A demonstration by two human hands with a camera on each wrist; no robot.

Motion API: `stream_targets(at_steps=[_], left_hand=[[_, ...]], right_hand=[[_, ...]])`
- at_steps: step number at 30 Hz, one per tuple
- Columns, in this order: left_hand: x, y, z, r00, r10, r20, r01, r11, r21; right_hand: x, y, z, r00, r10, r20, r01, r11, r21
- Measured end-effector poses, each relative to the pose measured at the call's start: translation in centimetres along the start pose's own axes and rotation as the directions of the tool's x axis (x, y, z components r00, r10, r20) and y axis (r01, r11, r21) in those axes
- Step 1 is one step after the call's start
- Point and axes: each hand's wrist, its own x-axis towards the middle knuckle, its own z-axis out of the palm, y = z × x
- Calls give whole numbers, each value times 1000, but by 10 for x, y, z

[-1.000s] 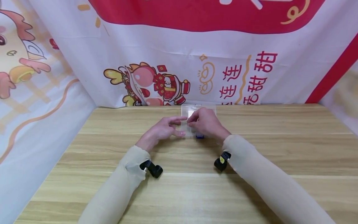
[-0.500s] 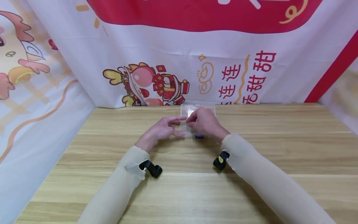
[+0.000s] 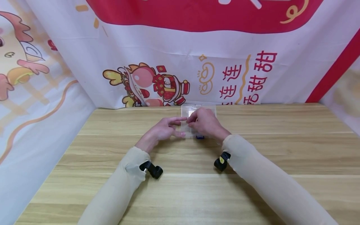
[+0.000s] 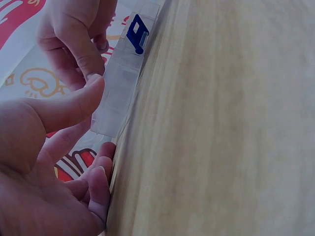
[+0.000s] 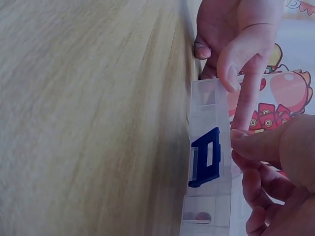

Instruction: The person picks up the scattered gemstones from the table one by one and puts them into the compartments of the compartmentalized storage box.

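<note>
A clear plastic compartment box [image 3: 184, 127] stands at the back edge of the table, with a blue latch [image 5: 206, 157] on its front side. My left hand [image 3: 166, 128] is at the box's left end, fingers spread and thumb [image 4: 74, 105] stretched along the near corner. Over the middle of the box, my right hand [image 3: 206, 122] has its thumb and index fingertips drawn together. Whether anything small sits between those tips is hidden. In the right wrist view, a small round reddish thing [image 5: 202, 216] shows through the wall of one compartment.
Behind the box hangs a white printed cloth [image 3: 174, 47] with red designs, and it meets the back of the wooden table [image 3: 185, 187]. More printed cloth [image 3: 42, 125] hangs at the left. Black wrist cameras [image 3: 155, 171] are on both sleeves.
Both hands keep nearly the same places over and beside the box. The whole head view shifts very slightly to the left.
</note>
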Motion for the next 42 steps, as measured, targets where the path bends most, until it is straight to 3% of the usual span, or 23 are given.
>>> stream_targets(at_steps=[7,17,33,42], left_hand=[[0,1,0,1000,-2,-6,2,1000,4],[-2,1,0,1000,1,-14,-1,1000,11],[0,-1,2,1000,-10,-24,10,1000,10],[-1,-1,2,1000,-7,-27,7,1000,11]], right_hand=[[-8,0,-8,1000,-23,-13,24,996,85],[-27,13,-22,996,-55,-68,60,995,78],[-59,73,-50,996,70,-48,-60,982,178],[-66,100,-58,994,111,-17,-104,969,222]])
